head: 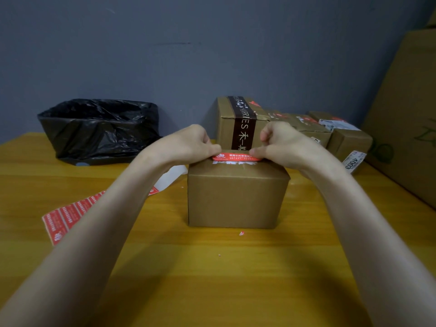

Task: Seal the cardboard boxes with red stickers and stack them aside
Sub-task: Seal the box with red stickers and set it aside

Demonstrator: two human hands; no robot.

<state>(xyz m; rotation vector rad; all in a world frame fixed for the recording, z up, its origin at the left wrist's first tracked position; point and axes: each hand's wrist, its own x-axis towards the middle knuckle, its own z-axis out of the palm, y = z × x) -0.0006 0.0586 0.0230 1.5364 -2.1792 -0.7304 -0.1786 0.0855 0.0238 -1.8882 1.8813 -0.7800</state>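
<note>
A plain brown cardboard box [236, 199] stands in the middle of the wooden table [212, 279]. Across its top lies a red sticker [236, 157] with white print. My left hand [188, 143] pinches the sticker's left end, thumb on it, fingers curled. My right hand [280, 142] pinches the right end the same way. Both hands sit over the box's far top edge. A sheet of red stickers [70, 213] lies on the table to the left, partly under my left forearm.
A bin lined with a black plastic bag [99, 131] stands at the back left. Behind the box are a taped carton [236, 123] and several smaller boxes [342, 135] at the back right. A large cardboard sheet [408, 109] leans at the right edge.
</note>
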